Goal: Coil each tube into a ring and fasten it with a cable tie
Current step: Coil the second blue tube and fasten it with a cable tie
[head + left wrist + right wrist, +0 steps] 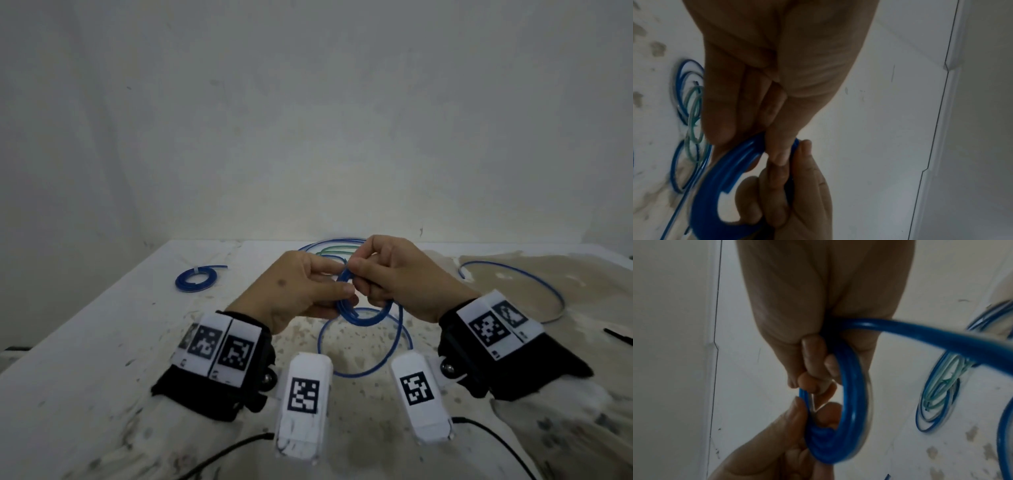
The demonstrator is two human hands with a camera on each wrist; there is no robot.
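Both hands, left [301, 287] and right [400, 277], grip 1 blue tube coil [359, 317] above the table [102, 325].

A white table [85, 342], blotched with brown stains, was set against a pale wall. A small blue coil [194, 279] bound by a white tie was laid at its far left. A loose heap of blue and green tubes [329, 247] was seen at the far edge. A long blue tube [544, 284] was curved across the right side, near a black strip [618, 336].
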